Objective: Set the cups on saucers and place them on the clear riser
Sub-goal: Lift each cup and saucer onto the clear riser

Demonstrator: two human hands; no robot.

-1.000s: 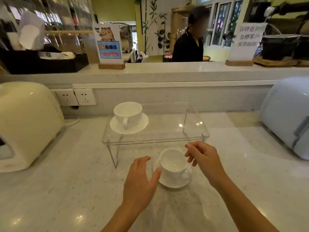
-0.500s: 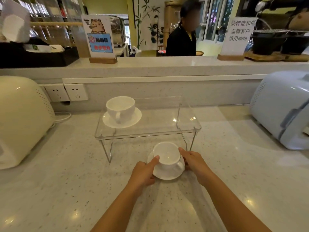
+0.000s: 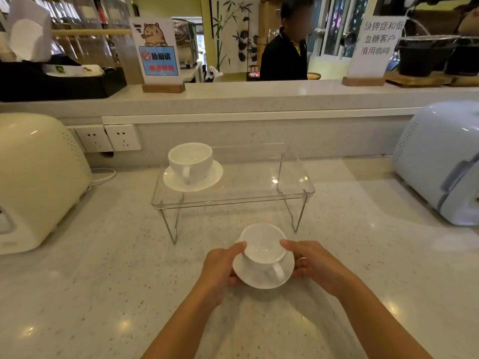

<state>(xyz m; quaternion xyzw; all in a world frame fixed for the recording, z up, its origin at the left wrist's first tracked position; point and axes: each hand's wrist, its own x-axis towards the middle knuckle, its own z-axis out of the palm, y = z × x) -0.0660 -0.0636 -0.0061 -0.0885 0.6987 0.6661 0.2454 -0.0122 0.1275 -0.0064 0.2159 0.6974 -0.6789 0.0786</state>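
A white cup (image 3: 262, 248) stands on a white saucer (image 3: 259, 279) on the counter, just in front of the clear riser (image 3: 246, 182). My left hand (image 3: 220, 266) grips the saucer's left edge, thumb against the cup's rim. My right hand (image 3: 315, 263) holds the saucer's right edge, thumb on the rim too. The cup's handle points toward me. A second white cup (image 3: 191, 161) sits on its saucer (image 3: 207, 180) on the left part of the riser's top. The riser's right part is bare.
A cream appliance (image 3: 36, 177) stands at the left and a pale blue one (image 3: 443, 161) at the right. Wall sockets (image 3: 108, 138) sit behind the riser. A raised ledge carries two signs (image 3: 158, 51) and a black tray (image 3: 57, 81). A person (image 3: 285, 55) stands beyond.
Both hands came in from hovering beside the cup and closed on the saucer's two edges. The cup and saucer now sit slightly nearer me.
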